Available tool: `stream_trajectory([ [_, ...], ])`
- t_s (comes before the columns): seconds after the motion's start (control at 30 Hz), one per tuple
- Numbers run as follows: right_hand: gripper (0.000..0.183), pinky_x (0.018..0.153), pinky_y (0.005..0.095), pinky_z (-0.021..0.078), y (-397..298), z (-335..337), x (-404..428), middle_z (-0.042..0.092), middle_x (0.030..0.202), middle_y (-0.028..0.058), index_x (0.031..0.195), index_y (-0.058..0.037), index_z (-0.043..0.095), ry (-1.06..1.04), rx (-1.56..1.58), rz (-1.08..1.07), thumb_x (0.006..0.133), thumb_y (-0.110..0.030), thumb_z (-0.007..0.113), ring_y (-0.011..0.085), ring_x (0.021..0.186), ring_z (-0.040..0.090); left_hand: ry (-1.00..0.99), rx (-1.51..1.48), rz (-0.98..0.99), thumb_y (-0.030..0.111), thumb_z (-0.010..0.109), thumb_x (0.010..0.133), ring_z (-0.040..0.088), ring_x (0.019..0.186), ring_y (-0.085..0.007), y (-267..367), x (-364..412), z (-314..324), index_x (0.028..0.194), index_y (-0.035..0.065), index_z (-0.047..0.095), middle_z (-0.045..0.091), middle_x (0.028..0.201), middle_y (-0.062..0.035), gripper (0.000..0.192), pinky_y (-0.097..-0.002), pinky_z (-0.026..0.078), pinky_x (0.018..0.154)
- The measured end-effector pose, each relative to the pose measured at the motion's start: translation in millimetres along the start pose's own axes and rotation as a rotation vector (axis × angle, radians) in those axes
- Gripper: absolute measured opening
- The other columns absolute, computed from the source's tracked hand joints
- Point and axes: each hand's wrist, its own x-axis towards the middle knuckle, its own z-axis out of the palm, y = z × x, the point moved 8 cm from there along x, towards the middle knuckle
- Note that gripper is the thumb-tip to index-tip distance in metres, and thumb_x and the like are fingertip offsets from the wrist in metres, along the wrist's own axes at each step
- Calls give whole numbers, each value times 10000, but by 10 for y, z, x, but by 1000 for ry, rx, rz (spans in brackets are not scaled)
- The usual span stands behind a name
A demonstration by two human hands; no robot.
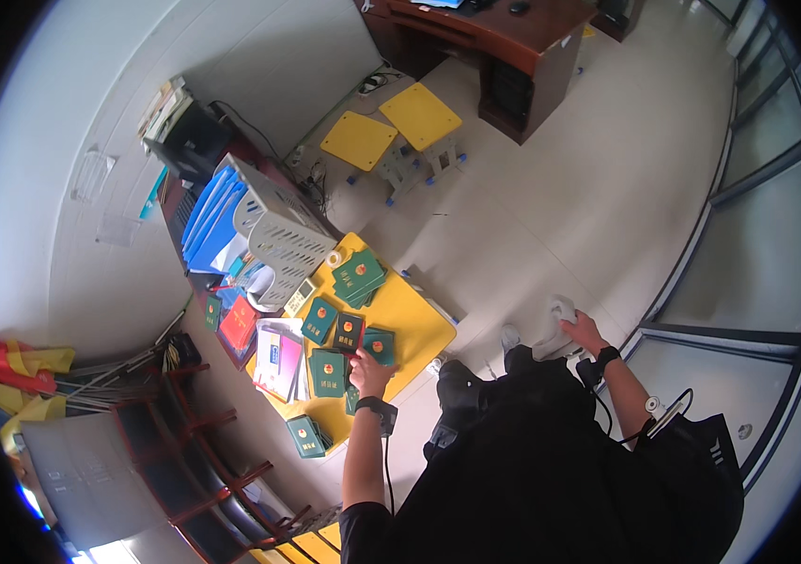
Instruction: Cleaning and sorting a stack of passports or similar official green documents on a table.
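On the yellow desktop [420, 317], my left hand [372, 375] reaches over several green booklets. Its fingertips meet the lower edge of a dark booklet [349, 331] with gold lettering and a red-gold emblem; a firm grip on it cannot be made out. Partly under this hand is a green booklet [379, 345], with another green booklet [328, 372] just left of it. A fanned stack of green booklets [359, 276] lies toward the far edge, and a smaller stack [306, 436] at the near corner. Away from the desk, my right hand [585, 334] grips a whitish, cloth-like thing [555, 328].
A grey perforated file rack [287, 243] holds blue folders [213, 218]. Beside it are a calculator-like device [299, 297], a tape roll [333, 258], a red booklet [238, 321] and papers [279, 359]. Yellow stools [420, 116], a wooden desk [492, 32] and glass-panelled partition [738, 254] stand around.
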Motion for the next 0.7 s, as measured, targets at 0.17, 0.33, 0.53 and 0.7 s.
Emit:
stream_trajectory([
  [0.17,430,717,328,466,730,-276,-83,626,874,138,1024,-11,552,68,83,173,726,-318,587,249,797,607,76,96,-86,469,762,445,554,834,-282,22,23,37,1031,45,384,494,911,-133,816,-373,463,691],
  [0.33,401,701,330,469,1199,-341,-122,630,854,129,989,-20,574,88,142,205,728,-324,591,240,784,608,163,80,-58,484,734,453,510,877,-268,62,47,-150,944,42,460,472,911,-120,716,-367,432,745],
  [0.53,377,623,298,466,1025,-227,91,628,756,88,979,-37,585,48,242,130,721,-312,594,173,680,603,50,-260,-46,496,719,516,577,835,-310,628,-53,-182,1014,-11,381,570,904,-191,787,-374,469,708],
  [0.7,409,640,327,474,-380,189,196,628,768,124,1017,-37,559,-196,155,-140,715,-310,601,217,697,614,-37,-549,9,432,778,511,599,766,-295,694,-66,386,981,-14,365,590,846,-175,769,-337,476,667],
])
